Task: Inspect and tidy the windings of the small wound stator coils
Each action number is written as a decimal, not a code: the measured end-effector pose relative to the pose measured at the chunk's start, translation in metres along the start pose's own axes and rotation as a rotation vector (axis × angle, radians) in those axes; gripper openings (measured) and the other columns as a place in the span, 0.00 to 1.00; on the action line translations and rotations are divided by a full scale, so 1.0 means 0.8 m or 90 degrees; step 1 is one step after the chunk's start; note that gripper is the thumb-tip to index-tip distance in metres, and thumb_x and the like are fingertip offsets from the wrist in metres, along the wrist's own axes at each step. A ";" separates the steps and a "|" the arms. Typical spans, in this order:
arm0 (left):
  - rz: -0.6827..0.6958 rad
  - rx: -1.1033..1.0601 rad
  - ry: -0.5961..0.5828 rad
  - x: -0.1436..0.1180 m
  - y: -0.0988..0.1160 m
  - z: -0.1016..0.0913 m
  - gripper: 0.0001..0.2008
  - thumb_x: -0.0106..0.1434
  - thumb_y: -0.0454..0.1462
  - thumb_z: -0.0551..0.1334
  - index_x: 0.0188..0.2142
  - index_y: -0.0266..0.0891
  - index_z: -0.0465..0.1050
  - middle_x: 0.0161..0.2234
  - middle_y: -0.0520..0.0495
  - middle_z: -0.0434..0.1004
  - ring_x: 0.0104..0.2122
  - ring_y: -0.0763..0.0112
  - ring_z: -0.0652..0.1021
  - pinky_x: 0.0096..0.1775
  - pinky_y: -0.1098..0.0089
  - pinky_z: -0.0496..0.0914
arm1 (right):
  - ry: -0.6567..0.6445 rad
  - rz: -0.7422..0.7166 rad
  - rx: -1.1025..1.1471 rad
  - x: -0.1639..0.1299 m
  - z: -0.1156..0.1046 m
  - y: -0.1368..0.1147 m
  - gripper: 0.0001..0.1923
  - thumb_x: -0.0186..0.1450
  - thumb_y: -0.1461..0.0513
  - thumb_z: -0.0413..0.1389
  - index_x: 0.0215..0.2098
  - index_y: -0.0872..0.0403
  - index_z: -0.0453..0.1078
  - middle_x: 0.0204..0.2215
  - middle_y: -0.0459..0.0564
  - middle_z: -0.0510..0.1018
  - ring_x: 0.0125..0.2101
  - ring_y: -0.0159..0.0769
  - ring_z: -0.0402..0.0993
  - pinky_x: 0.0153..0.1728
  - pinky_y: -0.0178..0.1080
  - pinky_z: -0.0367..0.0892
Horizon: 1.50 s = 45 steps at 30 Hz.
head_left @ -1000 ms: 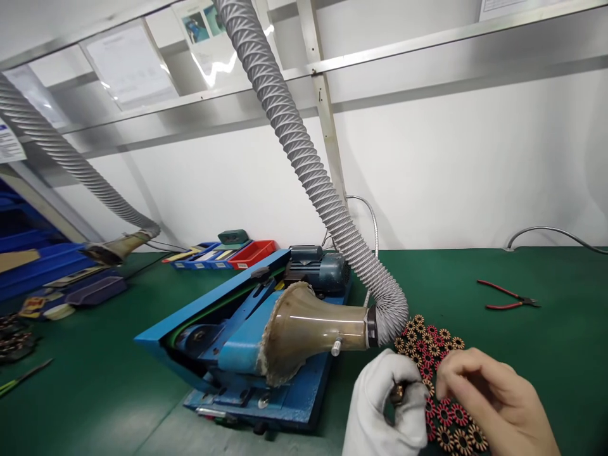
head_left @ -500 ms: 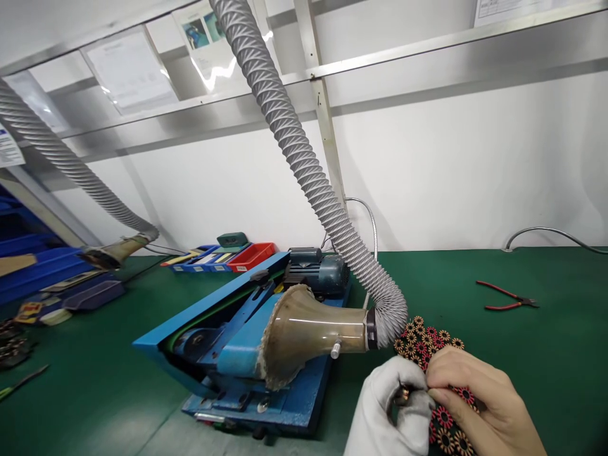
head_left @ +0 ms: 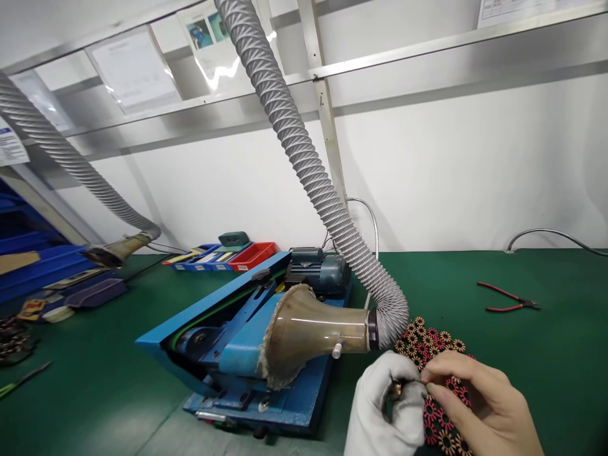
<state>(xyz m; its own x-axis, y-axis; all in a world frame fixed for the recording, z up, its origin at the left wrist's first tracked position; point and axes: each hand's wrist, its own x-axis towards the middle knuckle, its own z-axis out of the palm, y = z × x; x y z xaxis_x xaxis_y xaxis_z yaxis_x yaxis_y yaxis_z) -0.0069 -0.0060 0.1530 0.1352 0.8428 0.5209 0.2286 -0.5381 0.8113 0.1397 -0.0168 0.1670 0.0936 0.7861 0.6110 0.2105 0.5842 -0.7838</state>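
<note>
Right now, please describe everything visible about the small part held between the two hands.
The small part looks brownish and metallic, but it is mostly hidden, so its shape is unclear. The white-gloved left hand wraps around it, and the bare right hand meets it with its fingertips. It sits low at the picture's bottom edge, above the green table, beside a heap of red and tan coil rings.

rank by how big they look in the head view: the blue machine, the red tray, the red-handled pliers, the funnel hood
1. blue machine
2. funnel hood
3 and 4. red tray and red-handled pliers look about alike; both lie farther from the camera than the machine, so their order is unsure.
</note>
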 end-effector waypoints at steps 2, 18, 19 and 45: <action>-0.040 -0.043 -0.014 0.000 -0.003 -0.001 0.09 0.60 0.30 0.52 0.30 0.42 0.68 0.27 0.49 0.73 0.28 0.69 0.71 0.32 0.69 0.64 | -0.031 -0.090 -0.012 0.002 -0.001 0.000 0.15 0.60 0.71 0.61 0.37 0.43 0.77 0.29 0.40 0.83 0.29 0.34 0.79 0.34 0.29 0.73; -0.289 -0.305 -0.116 0.021 0.046 -0.006 0.02 0.50 0.35 0.58 0.24 0.40 0.63 0.22 0.56 0.59 0.22 0.76 0.59 0.27 0.70 0.55 | -0.187 -0.127 -0.038 0.015 -0.024 0.003 0.12 0.63 0.71 0.59 0.39 0.47 0.74 0.30 0.44 0.82 0.30 0.36 0.80 0.32 0.30 0.75; -0.296 -0.314 -0.125 0.020 0.045 -0.005 0.03 0.50 0.35 0.58 0.24 0.40 0.63 0.21 0.56 0.59 0.22 0.76 0.59 0.27 0.70 0.55 | -0.186 -0.120 -0.038 0.016 -0.024 0.002 0.12 0.63 0.71 0.59 0.38 0.47 0.75 0.29 0.43 0.82 0.29 0.35 0.79 0.31 0.30 0.74; 0.232 0.334 0.067 -0.001 0.017 0.008 0.08 0.57 0.28 0.56 0.28 0.43 0.67 0.22 0.53 0.62 0.23 0.69 0.67 0.26 0.69 0.59 | -0.214 0.426 0.360 -0.001 0.000 -0.006 0.27 0.64 0.42 0.56 0.21 0.51 0.56 0.12 0.34 0.52 0.12 0.25 0.44 0.13 0.29 0.45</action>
<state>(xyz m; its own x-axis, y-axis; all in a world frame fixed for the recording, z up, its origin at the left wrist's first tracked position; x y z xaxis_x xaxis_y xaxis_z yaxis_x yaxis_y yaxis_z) 0.0019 -0.0137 0.1617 0.2046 0.5873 0.7831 0.6301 -0.6912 0.3537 0.1383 -0.0204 0.1700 -0.2808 0.9596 0.0193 -0.2975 -0.0680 -0.9523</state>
